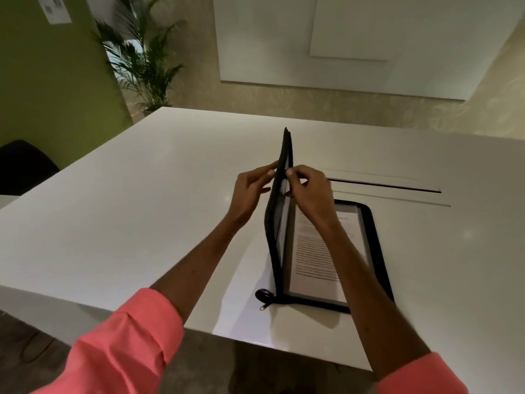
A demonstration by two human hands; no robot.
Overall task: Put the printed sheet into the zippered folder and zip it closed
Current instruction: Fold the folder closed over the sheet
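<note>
Folder [377, 245], black with a zip border, lies open on the white table [127, 209] near its front edge; the printed sheet [318, 251] lies on the flat half. Left hand [250, 191] and right hand [309, 189] both pinch the upright cover's edge. A plant [142, 58] stands beyond; the tabletop to the left is bare.

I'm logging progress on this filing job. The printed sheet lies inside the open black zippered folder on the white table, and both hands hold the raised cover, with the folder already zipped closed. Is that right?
Not quite. The head view shows the black zippered folder unzipped: its cover stands upright, pinched by the left hand and right hand, and the zipper pull sits at the near corner. The printed sheet does lie inside, on the white table.
</note>
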